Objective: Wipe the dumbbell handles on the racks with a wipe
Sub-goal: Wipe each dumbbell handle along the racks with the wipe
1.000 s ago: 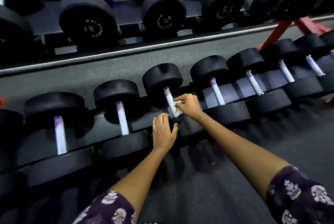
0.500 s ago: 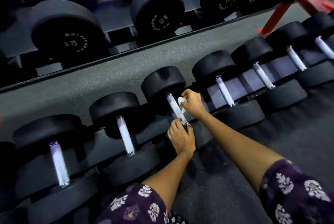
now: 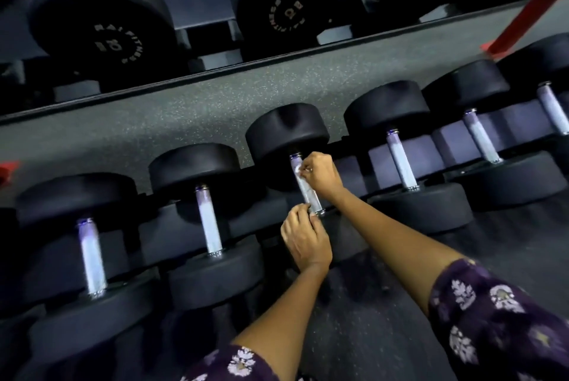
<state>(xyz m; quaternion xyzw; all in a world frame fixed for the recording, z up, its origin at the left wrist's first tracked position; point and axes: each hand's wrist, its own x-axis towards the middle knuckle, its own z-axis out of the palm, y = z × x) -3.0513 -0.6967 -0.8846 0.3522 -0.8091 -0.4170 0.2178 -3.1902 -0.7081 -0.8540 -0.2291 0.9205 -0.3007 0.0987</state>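
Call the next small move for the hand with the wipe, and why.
Probably slide the right hand down the handle toward the near weight. It grips the wipe at the handle's far end, so the bare metal below looks unwiped. The left hand rests at the near end.
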